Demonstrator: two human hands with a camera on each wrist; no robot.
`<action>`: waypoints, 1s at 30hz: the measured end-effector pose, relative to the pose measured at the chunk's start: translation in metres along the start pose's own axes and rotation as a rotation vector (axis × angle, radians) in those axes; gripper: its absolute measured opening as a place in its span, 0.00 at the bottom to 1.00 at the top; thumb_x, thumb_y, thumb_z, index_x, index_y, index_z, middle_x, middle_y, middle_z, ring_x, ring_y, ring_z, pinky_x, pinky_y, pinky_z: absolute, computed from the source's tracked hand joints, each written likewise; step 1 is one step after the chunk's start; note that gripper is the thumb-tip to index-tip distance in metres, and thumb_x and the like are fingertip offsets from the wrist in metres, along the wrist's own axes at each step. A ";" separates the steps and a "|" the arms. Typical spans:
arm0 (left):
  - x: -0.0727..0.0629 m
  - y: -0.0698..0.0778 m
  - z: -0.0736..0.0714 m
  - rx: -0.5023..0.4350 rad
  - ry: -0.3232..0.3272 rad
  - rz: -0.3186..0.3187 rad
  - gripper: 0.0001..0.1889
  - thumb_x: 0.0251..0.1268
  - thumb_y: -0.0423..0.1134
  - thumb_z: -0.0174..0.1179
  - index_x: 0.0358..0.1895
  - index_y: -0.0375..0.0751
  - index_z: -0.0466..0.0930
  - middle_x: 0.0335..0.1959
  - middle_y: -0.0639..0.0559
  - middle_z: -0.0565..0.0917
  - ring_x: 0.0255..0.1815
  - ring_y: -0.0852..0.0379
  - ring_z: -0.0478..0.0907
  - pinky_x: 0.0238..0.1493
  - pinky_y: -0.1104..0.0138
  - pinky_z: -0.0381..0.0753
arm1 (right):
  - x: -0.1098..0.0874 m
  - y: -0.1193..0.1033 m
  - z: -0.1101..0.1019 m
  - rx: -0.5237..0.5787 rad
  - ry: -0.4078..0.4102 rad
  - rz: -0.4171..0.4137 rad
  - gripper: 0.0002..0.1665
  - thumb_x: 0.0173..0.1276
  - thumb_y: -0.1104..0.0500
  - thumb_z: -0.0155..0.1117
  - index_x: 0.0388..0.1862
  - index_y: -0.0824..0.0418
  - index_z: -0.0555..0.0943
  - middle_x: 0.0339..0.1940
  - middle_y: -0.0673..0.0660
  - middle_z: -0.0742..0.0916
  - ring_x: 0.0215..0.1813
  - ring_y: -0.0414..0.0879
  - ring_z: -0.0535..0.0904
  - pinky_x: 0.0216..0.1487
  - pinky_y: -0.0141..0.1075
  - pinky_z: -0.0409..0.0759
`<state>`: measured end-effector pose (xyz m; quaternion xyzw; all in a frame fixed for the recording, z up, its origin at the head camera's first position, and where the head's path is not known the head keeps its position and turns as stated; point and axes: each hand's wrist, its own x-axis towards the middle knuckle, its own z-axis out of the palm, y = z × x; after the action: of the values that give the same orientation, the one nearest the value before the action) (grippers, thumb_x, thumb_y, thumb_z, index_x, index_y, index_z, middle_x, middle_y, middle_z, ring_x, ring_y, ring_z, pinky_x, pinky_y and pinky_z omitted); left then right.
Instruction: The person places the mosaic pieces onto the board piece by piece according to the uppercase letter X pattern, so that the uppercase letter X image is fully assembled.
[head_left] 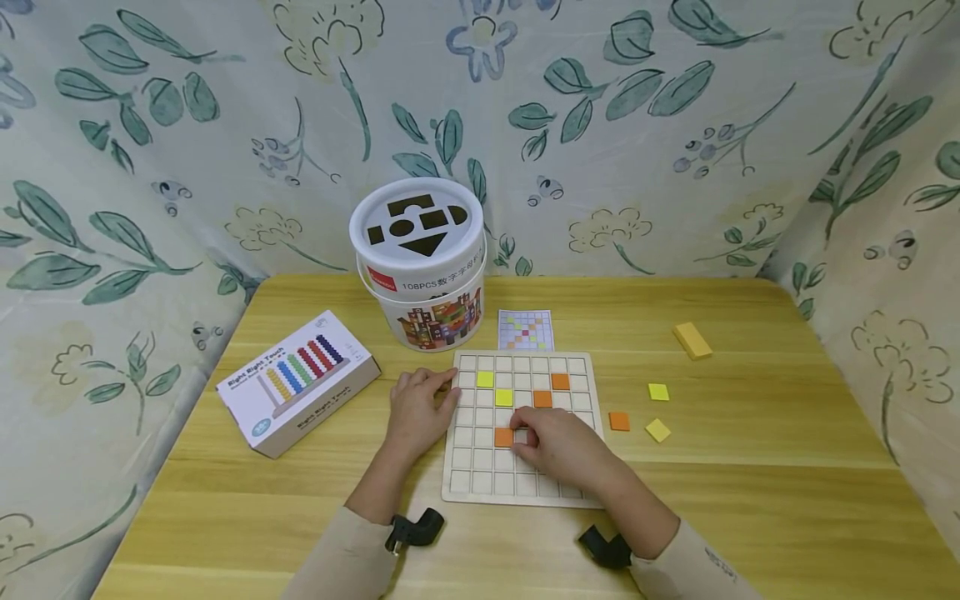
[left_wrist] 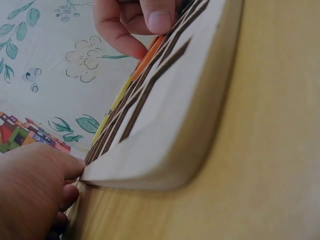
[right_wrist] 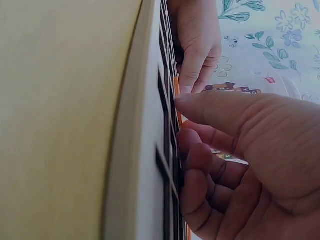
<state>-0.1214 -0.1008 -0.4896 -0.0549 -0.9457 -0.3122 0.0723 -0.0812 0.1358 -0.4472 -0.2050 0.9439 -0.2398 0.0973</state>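
Note:
A pale wooden grid board (head_left: 461, 482) lies on the table with yellow tiles (head_left: 485, 379) and orange tiles (head_left: 560, 381) in some of its squares. My left hand (head_left: 418, 408) is at the board's left side, thumb and forefinger touching its edge. Over the middle of the board, my right hand (head_left: 566, 446) pinches an orange tile (head_left: 503, 437) in its square, thumb and forefinger at the tile's right corners. Its other fingers are curled, as the right wrist view shows. A sliver of red shows beside the forefinger, mostly hidden by the hand.
Right of the board lie a loose orange tile (head_left: 618, 422), two yellow tiles (head_left: 658, 392) and a yellow block (head_left: 692, 341). A printed pattern card (head_left: 525, 330) touches the board's far side. Behind stands a lidded bucket (head_left: 420, 267); a white box (head_left: 300, 383) sits left.

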 end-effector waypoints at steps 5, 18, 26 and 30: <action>0.001 0.000 0.000 -0.006 0.003 -0.002 0.19 0.71 0.48 0.64 0.62 0.52 0.84 0.46 0.50 0.85 0.48 0.49 0.72 0.54 0.54 0.66 | 0.000 0.003 -0.003 0.028 -0.015 0.003 0.11 0.66 0.52 0.73 0.45 0.49 0.84 0.21 0.41 0.76 0.25 0.36 0.70 0.30 0.30 0.69; 0.000 0.001 0.000 -0.006 -0.004 -0.010 0.19 0.71 0.48 0.64 0.62 0.52 0.84 0.45 0.51 0.85 0.48 0.50 0.72 0.55 0.54 0.66 | -0.003 0.046 -0.041 0.384 -0.039 0.097 0.24 0.64 0.50 0.76 0.56 0.55 0.82 0.31 0.51 0.80 0.33 0.45 0.73 0.31 0.30 0.71; 0.000 0.002 0.001 -0.003 -0.005 -0.015 0.19 0.71 0.48 0.64 0.62 0.52 0.84 0.45 0.51 0.85 0.49 0.50 0.72 0.56 0.54 0.67 | -0.021 0.096 -0.082 0.415 0.006 0.187 0.33 0.66 0.49 0.74 0.66 0.58 0.75 0.33 0.55 0.78 0.30 0.44 0.72 0.28 0.32 0.70; 0.000 0.001 0.001 -0.010 0.004 -0.009 0.19 0.70 0.48 0.64 0.62 0.52 0.85 0.45 0.51 0.85 0.48 0.50 0.73 0.55 0.54 0.67 | -0.034 0.124 -0.096 0.435 0.024 0.229 0.36 0.68 0.49 0.72 0.69 0.62 0.72 0.32 0.56 0.77 0.28 0.43 0.70 0.27 0.33 0.69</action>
<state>-0.1217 -0.0993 -0.4898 -0.0505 -0.9442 -0.3172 0.0726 -0.1204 0.2895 -0.4219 -0.0681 0.8883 -0.4271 0.1546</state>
